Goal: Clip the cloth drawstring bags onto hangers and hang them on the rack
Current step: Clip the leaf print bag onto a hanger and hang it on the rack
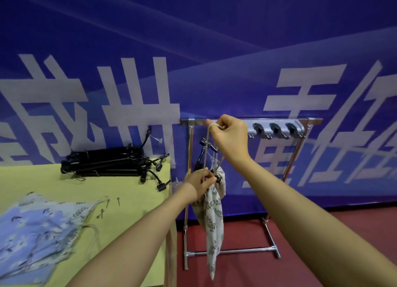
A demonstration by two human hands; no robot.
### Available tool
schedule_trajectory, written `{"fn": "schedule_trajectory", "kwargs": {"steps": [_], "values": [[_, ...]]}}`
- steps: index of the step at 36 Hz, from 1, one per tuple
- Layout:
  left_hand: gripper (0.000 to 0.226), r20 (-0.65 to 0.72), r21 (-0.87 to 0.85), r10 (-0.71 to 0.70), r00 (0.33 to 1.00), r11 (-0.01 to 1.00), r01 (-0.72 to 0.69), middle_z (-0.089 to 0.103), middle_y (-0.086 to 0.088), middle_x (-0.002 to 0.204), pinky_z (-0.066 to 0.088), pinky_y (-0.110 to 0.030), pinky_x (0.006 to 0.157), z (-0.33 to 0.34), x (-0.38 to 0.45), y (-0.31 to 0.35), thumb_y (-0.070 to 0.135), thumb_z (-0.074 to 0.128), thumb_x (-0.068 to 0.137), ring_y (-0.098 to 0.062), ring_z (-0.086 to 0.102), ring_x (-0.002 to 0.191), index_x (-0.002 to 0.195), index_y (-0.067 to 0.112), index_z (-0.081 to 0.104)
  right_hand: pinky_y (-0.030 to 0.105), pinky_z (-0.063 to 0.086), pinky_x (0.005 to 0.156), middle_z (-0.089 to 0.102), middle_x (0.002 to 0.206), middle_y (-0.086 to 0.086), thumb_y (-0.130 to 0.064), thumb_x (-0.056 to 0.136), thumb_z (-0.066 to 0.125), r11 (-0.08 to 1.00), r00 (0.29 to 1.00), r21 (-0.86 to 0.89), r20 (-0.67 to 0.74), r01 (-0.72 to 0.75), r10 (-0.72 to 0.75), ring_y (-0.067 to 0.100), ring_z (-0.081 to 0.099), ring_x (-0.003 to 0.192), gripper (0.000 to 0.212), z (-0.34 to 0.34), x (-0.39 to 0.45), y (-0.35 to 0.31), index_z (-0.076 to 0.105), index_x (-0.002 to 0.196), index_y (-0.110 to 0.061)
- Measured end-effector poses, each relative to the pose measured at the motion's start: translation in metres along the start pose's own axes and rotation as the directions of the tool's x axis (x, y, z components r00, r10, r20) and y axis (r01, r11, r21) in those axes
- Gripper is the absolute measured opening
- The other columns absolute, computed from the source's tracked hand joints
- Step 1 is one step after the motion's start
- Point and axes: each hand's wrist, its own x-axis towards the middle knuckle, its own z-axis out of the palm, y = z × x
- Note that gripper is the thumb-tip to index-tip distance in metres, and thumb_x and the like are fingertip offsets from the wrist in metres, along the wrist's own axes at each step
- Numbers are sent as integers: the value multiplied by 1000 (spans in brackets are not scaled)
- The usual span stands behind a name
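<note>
Nearest the lens, two bare forearms are extended from five and seven o'clock toward the frame's centre. Behind everything a large blue banner (214,50) of smooth printed fabric is stretched, marked with big white Chinese characters that are cut off and cannot be read in full. At eight o'clock a pale yellow table (129,203) is seen, with flat blue and white leaf-print bags (38,228) spread on it and a stack of black clip hangers (107,164) at ten o'clock. A slim chrome tube rack (287,121) is stood at centre right on a red floor. A cream leaf-print drawstring bag (212,222) is hung limp below centre. Its gathered top is pinched by the left hand (199,183). Directly above, at twelve o'clock from the bag, its thin beige cord (206,149) is gripped by the curled right hand (231,136) at the rail.
</note>
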Motion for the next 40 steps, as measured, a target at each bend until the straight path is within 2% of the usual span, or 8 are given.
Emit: {"fn": "schedule_trajectory", "kwargs": {"steps": [5, 12, 17, 23, 28, 30, 35, 40], "values": [[19, -10, -240, 29, 1000, 970, -30, 68, -6, 106, 44, -32, 93, -2, 17, -7, 27, 55, 93, -19, 60, 100, 100, 13, 66, 29, 21, 48, 24, 43, -4, -22, 87, 63, 993, 998, -101, 25, -57, 60, 13, 21, 46, 54, 5, 4, 24, 24, 50, -21], [14, 49, -279, 23, 999, 960, -9, 69, -12, 82, 45, -32, 76, 5, 41, -14, 17, 58, 90, -19, 62, 78, 82, 10, 68, 31, 35, 54, 44, 45, -5, -33, 80, 70, 946, 948, -160, 104, -283, 301, 9, 39, 47, 35, 18, -9, 74, 46, 61, -16], [17, -33, -248, -7, 999, 969, -1, 62, -4, 78, 36, -24, 58, 12, 56, -23, 17, 57, 91, -15, 55, 73, 91, 4, 68, 32, 34, 54, 42, 49, -5, -24, 80, 69, 887, 898, -229, 93, -401, 430, 13, 38, 50, 37, 19, -16, 101, 40, 58, -18], [13, 27, -311, -24, 999, 950, 31, 59, 4, 65, 44, -23, 62, 25, 72, -23, 7, 58, 90, -7, 54, 61, 91, -1, 68, 29, 34, 51, 36, 47, 8, -4, 73, 61, 835, 822, -147, 155, -529, 548, 20, 33, 49, 32, 13, -12, 114, 41, 49, -7], [14, -73, -296, -118, 990, 951, 91, 60, 3, 83, 44, -26, 71, 45, 91, -13, 10, 66, 82, -12, 56, 74, 93, 11, 57, 24, 37, 47, 43, 55, 9, 3, 81, 52, 673, 691, 164, 235, -722, 684, 20, 38, 49, 16, 4, -4, 128, 51, 66, -4], [12, 11, -309, -86, 996, 947, 86, 61, -1, 83, 44, -27, 73, 51, 96, -8, 8, 62, 78, -18, 57, 79, 90, 10, 58, 23, 44, 51, 54, 59, 11, 4, 83, 49, 626, 656, 199, 276, -754, 702, 19, 47, 50, 17, 1, -2, 137, 57, 68, 0], [25, 246, -327, 2, 969, 942, 81, 59, -2, 96, 42, -28, 80, 72, 110, 3, 4, 60, 84, -15, 53, 91, 109, 8, 62, 29, 54, 62, 70, 77, 9, 16, 79, 45, 621, 654, 212, 323, -755, 684, 19, 64, 62, 30, -11, -1, 166, 68, 84, -2], [24, 204, -359, -8, 979, 930, 83, 66, -16, 85, 41, -29, 73, 81, 128, 12, 7, 52, 92, -19, 53, 80, 75, 12, 68, 24, 54, 50, 64, 73, 8, 9, 83, 60, 621, 681, 282, 265, -731, 682, 13, 62, 47, 11, -14, 9, 183, 65, 90, 2]]}}
